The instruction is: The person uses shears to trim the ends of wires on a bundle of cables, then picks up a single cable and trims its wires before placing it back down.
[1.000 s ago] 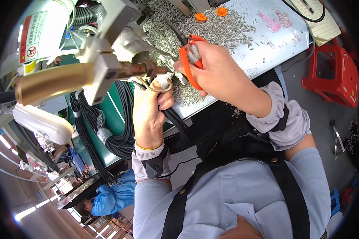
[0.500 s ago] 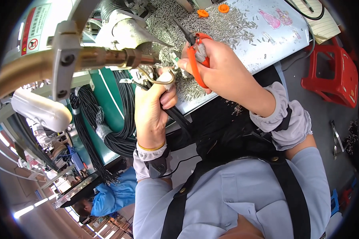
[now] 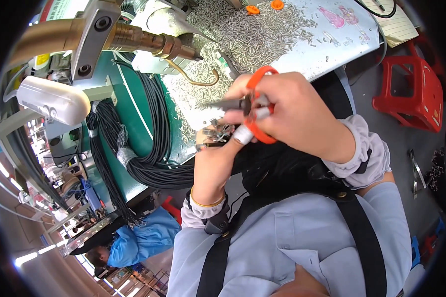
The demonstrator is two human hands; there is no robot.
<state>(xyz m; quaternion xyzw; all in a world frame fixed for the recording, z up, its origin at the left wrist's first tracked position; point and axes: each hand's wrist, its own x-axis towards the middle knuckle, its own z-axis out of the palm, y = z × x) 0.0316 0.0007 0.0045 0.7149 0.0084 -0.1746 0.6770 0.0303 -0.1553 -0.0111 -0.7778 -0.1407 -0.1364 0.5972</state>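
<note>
My right hand (image 3: 302,116) is closed around a pair of pliers (image 3: 247,104) with orange-red handles, their dark jaws pointing left, slightly blurred. Just below the jaws, my left hand (image 3: 214,166) grips several small metal cable ends (image 3: 220,130), with dark cable beside them. White wrapping covers the left thumb tip. Both hands are close together at the table's near edge, and the pliers partly hide the left fingers. Whether the jaws touch the metal ends I cannot tell.
Small metal pins (image 3: 248,37) cover much of the tabletop. A brass nozzle (image 3: 148,43) and bent tube (image 3: 198,81) jut in from the left above it. Coiled black cables (image 3: 156,175) lie left. A red stool (image 3: 412,91) stands right; a person in blue (image 3: 143,237) sits lower left.
My left hand has dropped away from under the nozzle, toward my body and right. My right hand has brought the pliers down beside it. The bent tube is now uncovered.
</note>
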